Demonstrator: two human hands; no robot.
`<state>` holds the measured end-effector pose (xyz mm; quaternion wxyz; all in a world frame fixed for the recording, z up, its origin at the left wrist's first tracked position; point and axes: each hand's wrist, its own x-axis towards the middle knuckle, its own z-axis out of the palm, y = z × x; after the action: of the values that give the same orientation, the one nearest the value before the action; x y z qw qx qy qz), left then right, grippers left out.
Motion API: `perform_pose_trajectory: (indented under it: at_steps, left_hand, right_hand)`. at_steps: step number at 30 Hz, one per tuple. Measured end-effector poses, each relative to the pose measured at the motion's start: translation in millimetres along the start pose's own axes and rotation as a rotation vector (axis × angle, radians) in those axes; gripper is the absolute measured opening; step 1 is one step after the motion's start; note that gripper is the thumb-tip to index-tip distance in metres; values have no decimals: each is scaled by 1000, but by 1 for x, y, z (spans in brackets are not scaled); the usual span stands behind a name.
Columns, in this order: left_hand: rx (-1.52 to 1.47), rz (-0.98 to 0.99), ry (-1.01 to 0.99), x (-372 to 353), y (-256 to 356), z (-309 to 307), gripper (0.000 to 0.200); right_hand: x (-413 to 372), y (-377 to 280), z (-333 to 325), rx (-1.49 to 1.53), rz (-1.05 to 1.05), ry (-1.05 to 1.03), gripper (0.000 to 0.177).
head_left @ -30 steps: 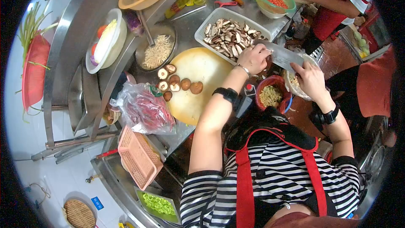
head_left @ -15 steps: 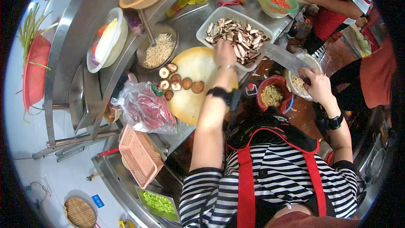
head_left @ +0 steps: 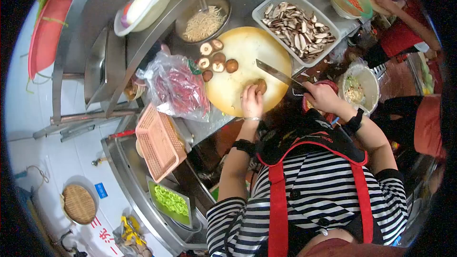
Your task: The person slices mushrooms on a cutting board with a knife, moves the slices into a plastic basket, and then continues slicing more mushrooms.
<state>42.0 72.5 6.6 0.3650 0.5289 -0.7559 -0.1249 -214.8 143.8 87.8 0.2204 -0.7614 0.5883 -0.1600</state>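
On the round yellow cutting board [head_left: 233, 43], my left hand [head_left: 251, 103] is closed with its fingertips on a brown mushroom [head_left: 260, 85] near the board's lower right. My right hand [head_left: 322, 97] grips the handle of a cleaver [head_left: 276, 72]. Its blade lies over the board's right side, pointing up and left, apart from the mushroom. Several whole mushrooms [head_left: 218, 59] sit at the board's left edge, some with pale undersides up. Beyond the board to the right, a white basket [head_left: 257, 13] holds sliced mushrooms [head_left: 300, 31].
A plastic bag of red contents [head_left: 176, 85] sits left of the board, above a pink basket [head_left: 160, 147]. Pale strips fill a metal bowl [head_left: 204, 23] behind. A white bin [head_left: 359, 88] stands right of my right hand. A co-worker's arm [head_left: 404, 16] is near a green bowl [head_left: 350, 1].
My left hand has left the sliced mushrooms in the basket and now holds a mushroom on the board. My right hand has brought the cleaver left over the board. The view has shifted.
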Motion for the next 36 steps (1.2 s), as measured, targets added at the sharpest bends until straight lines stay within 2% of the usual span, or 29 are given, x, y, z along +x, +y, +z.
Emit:
perform_pose_trajectory:
  at_steps: [4,6,10,13,16,23,26,29,36]
  left_hand:
    - [-50,2,69,-13,-1,5,15]
    - [-57,-13,73,-15,-2,7,15]
    - [-26,16,125,-15,-2,7,12]
    - [-48,15,130,-15,-3,9,13]
    - [-28,25,141,-15,-2,10,12]
    - [-57,3,162,-16,-3,13,10]
    - [-20,15,150,-14,-4,9,11]
    - [-98,27,168,-17,-4,8,12]
    - [-96,61,180,-13,-5,9,15]
  right_hand:
    - [13,-15,7,-53,-36,3,25]
    - [18,-12,22,-144,8,-150,22]
    - [27,-10,22,-262,-34,-151,20]
    - [23,-21,17,-203,-54,-44,20]
    - [27,-17,37,-258,-28,-134,20]
    - [28,-26,23,-248,-49,-79,21]
    - [36,-16,45,-308,-13,-188,23]
    - [43,-31,16,-315,-7,-228,21]
    - [49,-23,35,-303,-56,-196,21]
